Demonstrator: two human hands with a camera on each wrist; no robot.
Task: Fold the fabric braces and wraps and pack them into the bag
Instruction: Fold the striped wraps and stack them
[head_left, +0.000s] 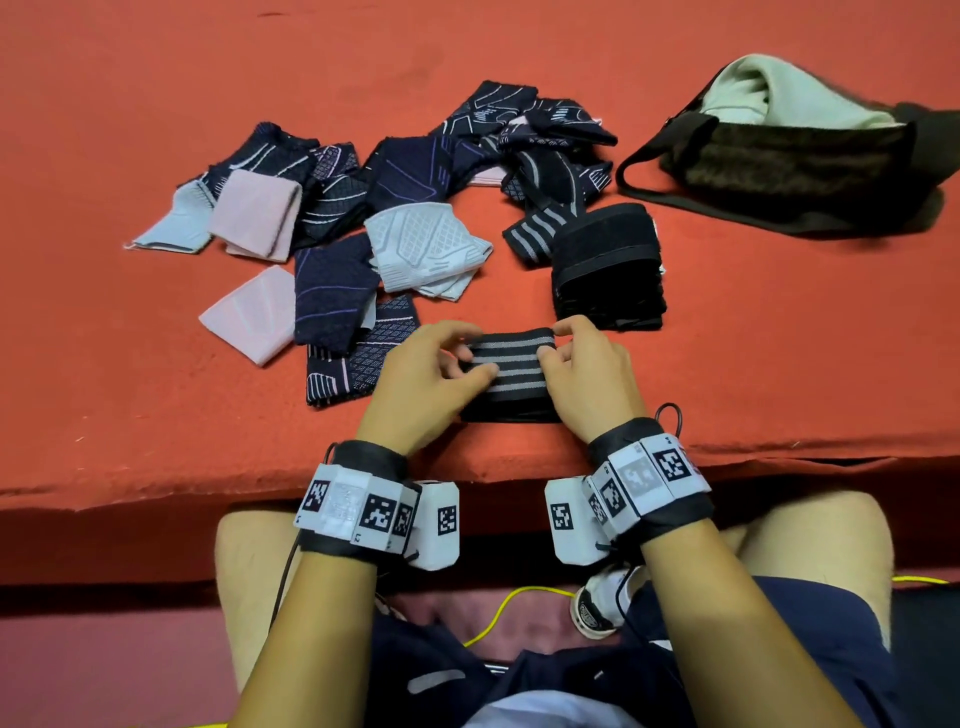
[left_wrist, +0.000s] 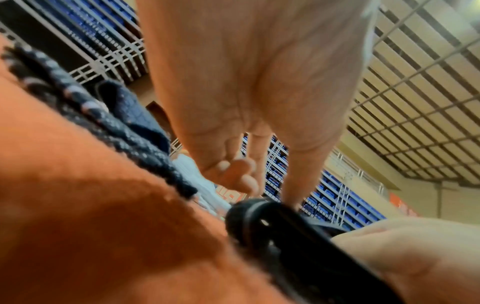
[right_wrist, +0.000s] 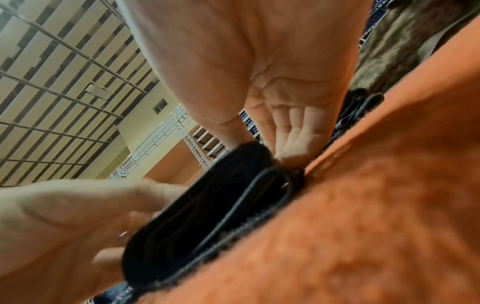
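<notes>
A folded black wrap with grey stripes is laid on the red cloth-covered table, just back from the near edge, where a narrow strip of bare cloth is left between it and the drop toward the person's knees. Open red surface is seen to the right of the hands and along the far side of the table. The left hand is placed on the wrap's left end, fingers curled over the far corner and the thumb laid flat across the stripes. The right hand is set at the right end, the far corner pinched between curled fingers and thumb. Both wrists are held low over the table edge. One stack of folded black wraps is seen just beyond the right hand, one loose pile of dark, pink and grey braces to the left, and one dark bag lies well apart at the far right, a pale cloth showing in its opening.
</notes>
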